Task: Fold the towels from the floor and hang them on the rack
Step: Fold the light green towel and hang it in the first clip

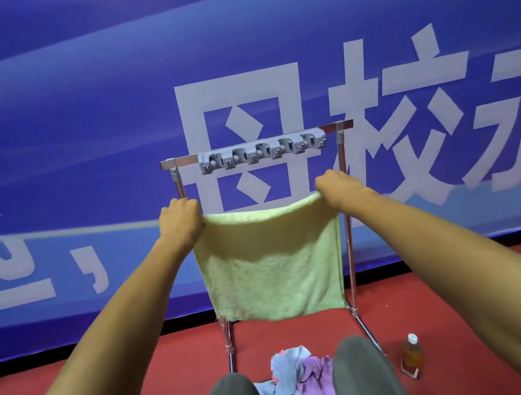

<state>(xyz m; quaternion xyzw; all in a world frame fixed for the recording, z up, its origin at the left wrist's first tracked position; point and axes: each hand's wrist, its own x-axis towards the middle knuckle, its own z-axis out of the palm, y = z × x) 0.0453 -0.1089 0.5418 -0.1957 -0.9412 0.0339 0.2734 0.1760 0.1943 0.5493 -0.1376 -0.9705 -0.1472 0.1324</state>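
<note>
A light green towel (272, 266) hangs stretched in front of the metal rack (347, 220). My left hand (180, 219) grips its top left corner and my right hand (337, 186) grips its top right corner, both at the height of the rack's uprights. The rack's top bar carries a grey strip of clips (262, 152), which hold nothing. More towels, blue and purple (301, 375), lie crumpled in a pile on the red floor between my knees, partly hidden by my legs.
A small bottle of amber liquid (411, 354) stands on the red floor (112, 386) right of the rack's foot. A blue banner wall with large white characters (86, 118) rises directly behind the rack.
</note>
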